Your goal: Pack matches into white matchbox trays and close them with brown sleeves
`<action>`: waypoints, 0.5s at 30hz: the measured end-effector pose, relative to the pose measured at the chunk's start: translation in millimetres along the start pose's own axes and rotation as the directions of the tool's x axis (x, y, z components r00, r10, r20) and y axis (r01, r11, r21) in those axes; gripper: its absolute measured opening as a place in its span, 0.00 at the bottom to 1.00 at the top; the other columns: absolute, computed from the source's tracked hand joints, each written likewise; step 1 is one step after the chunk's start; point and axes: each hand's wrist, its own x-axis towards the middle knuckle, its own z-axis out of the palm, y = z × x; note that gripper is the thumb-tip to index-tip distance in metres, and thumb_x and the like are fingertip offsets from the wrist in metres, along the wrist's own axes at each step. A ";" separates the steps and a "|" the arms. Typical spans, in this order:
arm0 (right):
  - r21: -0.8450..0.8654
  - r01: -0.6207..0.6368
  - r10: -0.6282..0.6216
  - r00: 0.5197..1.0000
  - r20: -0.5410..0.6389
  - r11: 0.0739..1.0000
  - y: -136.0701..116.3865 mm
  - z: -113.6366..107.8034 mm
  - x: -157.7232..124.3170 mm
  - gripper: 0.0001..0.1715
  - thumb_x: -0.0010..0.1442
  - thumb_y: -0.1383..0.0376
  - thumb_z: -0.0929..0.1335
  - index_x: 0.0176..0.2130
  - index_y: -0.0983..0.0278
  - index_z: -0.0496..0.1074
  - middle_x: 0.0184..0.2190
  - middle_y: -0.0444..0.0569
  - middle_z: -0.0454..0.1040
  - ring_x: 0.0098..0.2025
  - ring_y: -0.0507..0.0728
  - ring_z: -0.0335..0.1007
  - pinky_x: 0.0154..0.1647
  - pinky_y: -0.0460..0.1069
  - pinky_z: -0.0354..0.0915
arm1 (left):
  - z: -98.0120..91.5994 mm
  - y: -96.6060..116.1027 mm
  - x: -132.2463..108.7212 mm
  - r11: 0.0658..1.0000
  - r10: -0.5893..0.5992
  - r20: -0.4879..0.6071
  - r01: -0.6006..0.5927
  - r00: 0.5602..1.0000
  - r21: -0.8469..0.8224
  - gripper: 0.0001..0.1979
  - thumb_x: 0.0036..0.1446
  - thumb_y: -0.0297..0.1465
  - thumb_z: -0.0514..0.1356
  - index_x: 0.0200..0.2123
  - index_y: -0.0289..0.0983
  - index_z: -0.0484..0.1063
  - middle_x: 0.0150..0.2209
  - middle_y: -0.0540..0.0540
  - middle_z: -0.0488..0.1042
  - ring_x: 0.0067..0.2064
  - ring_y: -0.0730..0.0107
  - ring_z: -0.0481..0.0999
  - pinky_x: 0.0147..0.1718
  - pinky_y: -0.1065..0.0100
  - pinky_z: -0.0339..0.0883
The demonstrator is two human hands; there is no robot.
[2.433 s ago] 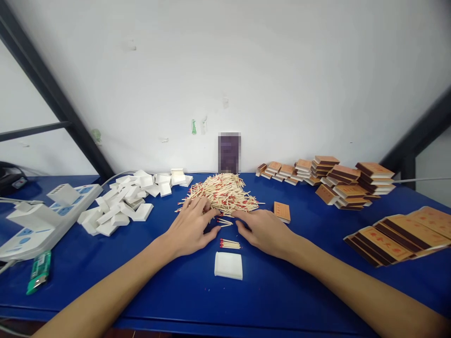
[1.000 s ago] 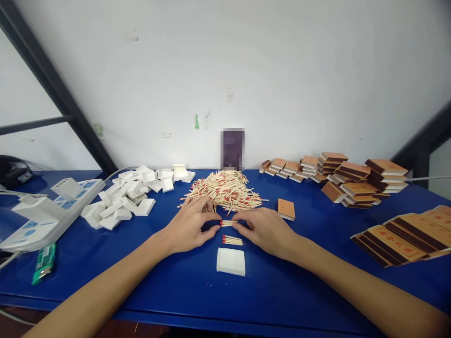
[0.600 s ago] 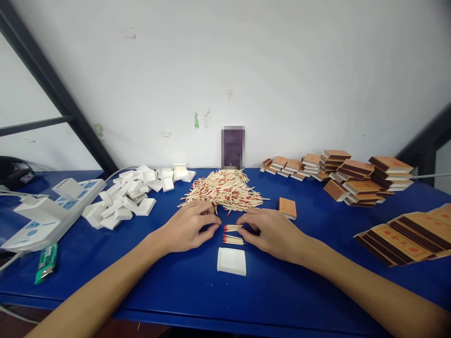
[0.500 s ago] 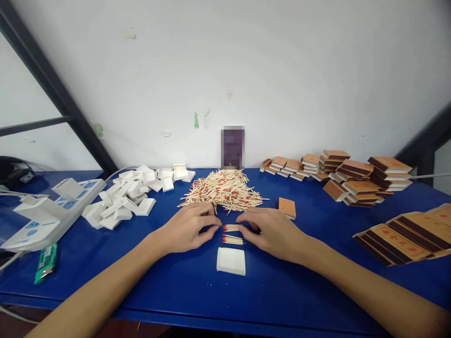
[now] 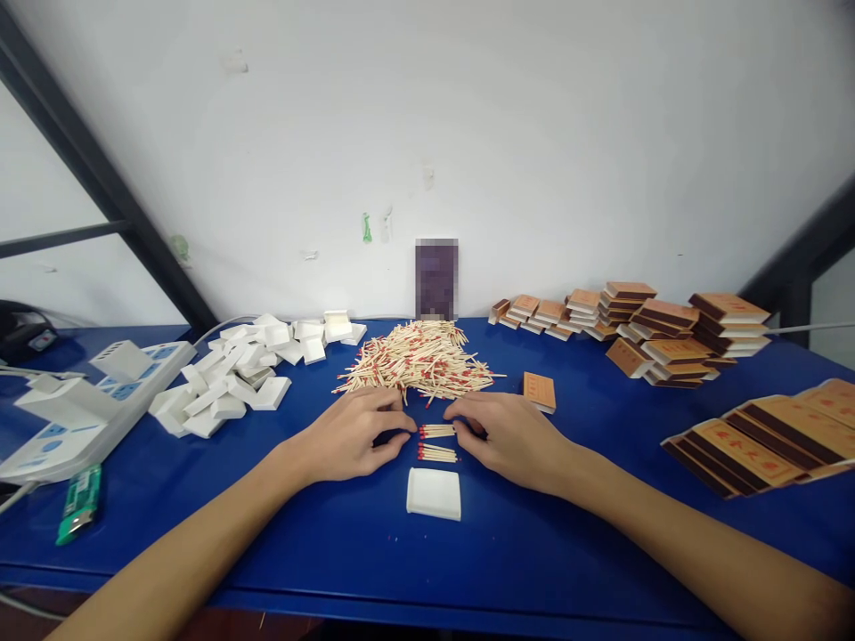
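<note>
Two small rows of red-tipped matches, a farther row (image 5: 437, 430) and a nearer row (image 5: 438, 453), lie between my hands on the blue tabletop. My left hand (image 5: 364, 434) rests beside their red heads, thumb and forefinger curved with a gap between them. At the plain ends is my right hand (image 5: 511, 436), its thumb and forefinger apart and close to the farther row. I see nothing held in either hand. Just in front of the rows lies a white matchbox tray (image 5: 434, 494). A large heap of loose matches (image 5: 418, 356) spreads behind my hands.
White matchbox trays (image 5: 231, 378) are piled at left, by a power strip (image 5: 73, 436) and a green lighter (image 5: 80, 503). One matchbox (image 5: 539, 392) lies beyond my right hand. Stacked matchboxes (image 5: 668, 338) and overlapping matchbox sleeves (image 5: 748, 452) occupy the right. A wall (image 5: 567, 160) stands behind.
The whole view has shifted slightly, so everything appears a little further left. My right thumb and forefinger have parted a bit more beside the farther row. The match rows look unchanged.
</note>
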 end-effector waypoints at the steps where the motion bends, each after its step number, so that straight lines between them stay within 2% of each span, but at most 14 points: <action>1: -0.002 -0.003 0.003 1.000 -0.001 1.000 0.2 0.0 0.0 0.12 0.60 0.69 0.64 0.39 0.61 0.77 0.29 0.45 0.75 0.31 0.53 0.68 0.32 0.47 0.57 | -0.2 0.1 0.1 1.000 -0.001 0.001 0.001 1.000 -0.001 0.10 0.63 0.28 0.55 0.43 0.39 0.76 0.35 0.47 0.69 0.37 0.69 0.70 0.37 0.67 0.63; 8: -0.005 -0.005 0.005 1.000 0.019 1.000 2.3 0.7 0.9 0.12 0.59 0.70 0.65 0.39 0.61 0.76 0.29 0.45 0.75 0.31 0.53 0.68 0.32 0.47 0.56 | -0.1 0.2 0.0 1.000 -0.004 0.024 0.004 1.000 -0.008 0.11 0.63 0.29 0.54 0.44 0.40 0.76 0.35 0.47 0.69 0.37 0.69 0.70 0.37 0.68 0.64; 15: 0.068 0.063 -0.064 0.998 0.014 0.996 3.4 1.5 -0.8 0.13 0.61 0.71 0.63 0.38 0.61 0.75 0.32 0.46 0.76 0.34 0.53 0.70 0.36 0.47 0.59 | 0.5 -0.4 0.0 1.000 0.004 0.027 -0.004 1.000 -0.016 0.12 0.63 0.28 0.55 0.46 0.41 0.76 0.36 0.47 0.69 0.37 0.69 0.70 0.36 0.68 0.64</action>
